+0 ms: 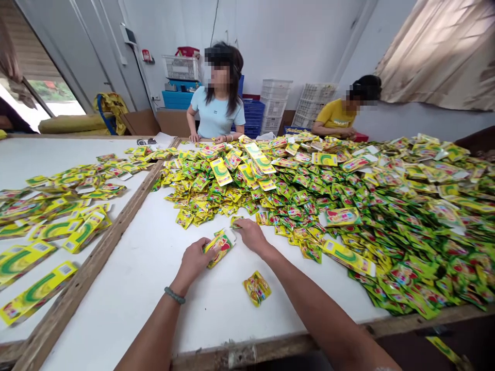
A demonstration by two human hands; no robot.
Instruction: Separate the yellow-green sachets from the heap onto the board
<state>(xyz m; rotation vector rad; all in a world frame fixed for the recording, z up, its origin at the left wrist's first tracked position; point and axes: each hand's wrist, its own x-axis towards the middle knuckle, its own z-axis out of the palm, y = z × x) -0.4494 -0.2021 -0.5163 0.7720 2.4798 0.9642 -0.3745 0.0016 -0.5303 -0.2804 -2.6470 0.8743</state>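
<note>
My left hand (195, 260) is closed around a yellow-green packet strip (218, 247), holding it just above the white table (154, 268). My right hand (251, 234) pinches the far end of the same strip, at the edge of a big heap of yellow-green sachets (348, 206). One loose yellow sachet (257, 288) lies on the table between my forearms. A bracelet sits on my left wrist.
A second white table (23, 159) on the left carries flat yellow-green card packs (58, 216). A wooden rail (104, 242) divides the tables. Two people sit at the far side: one in a light blue shirt (216, 116), one in yellow (336, 116). Crates are stacked by the wall.
</note>
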